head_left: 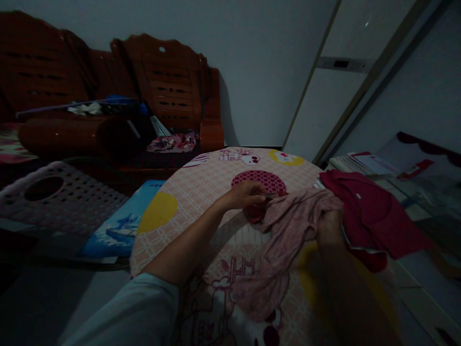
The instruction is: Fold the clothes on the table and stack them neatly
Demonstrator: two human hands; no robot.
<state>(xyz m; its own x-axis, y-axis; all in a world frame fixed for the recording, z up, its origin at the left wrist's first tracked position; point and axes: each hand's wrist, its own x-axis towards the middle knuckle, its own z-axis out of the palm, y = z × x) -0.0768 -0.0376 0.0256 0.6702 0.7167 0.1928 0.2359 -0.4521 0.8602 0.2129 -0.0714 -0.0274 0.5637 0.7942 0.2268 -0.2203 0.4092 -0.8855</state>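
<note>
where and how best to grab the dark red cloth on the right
Probably by the right-hand edge of the dark red, flat-lying cloth, coming from the right with a flat grip over and under. That edge spreads free, while its left end lies close to the crumpled dusty-pink cloth and the right hand.

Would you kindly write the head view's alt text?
A person's right hand holds a crumpled pink cloth over a round, patterned table, the left hand at the cloth's edge. Dark-red fabric lies at right, wooden seating behind.
</note>
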